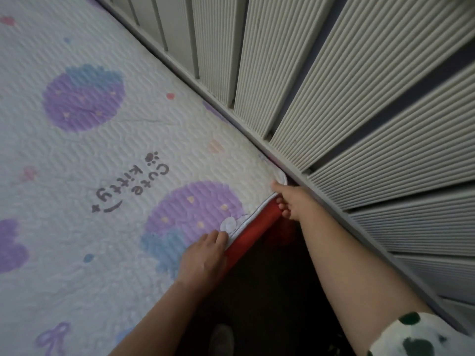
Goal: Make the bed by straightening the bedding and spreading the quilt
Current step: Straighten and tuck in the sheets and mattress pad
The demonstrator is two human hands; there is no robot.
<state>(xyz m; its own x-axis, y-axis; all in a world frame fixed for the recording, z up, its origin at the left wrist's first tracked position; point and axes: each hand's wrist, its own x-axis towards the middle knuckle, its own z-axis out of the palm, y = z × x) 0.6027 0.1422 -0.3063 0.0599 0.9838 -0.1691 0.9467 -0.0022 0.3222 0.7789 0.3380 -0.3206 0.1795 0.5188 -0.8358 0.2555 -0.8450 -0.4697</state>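
Plainly, the quilt (108, 140) lies flat across the bed, and its hemmed edge runs on a slant from the left hand (204, 255) up to the corner beside the slatted rail (257, 129). The right hand (295, 201) is nearer that corner and pinches it, thumb on top and fingers curled underneath, just above the red sheet (250, 238). The left hand's fingers (218, 237) lie close together at the hem; whether they grip it I cannot tell.

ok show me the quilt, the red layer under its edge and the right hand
quilt (102, 155): head view, on plain white fabric near its middle.
red layer (257, 232): head view, on the exposed strip.
right hand (295, 201): head view, on the back of the hand.
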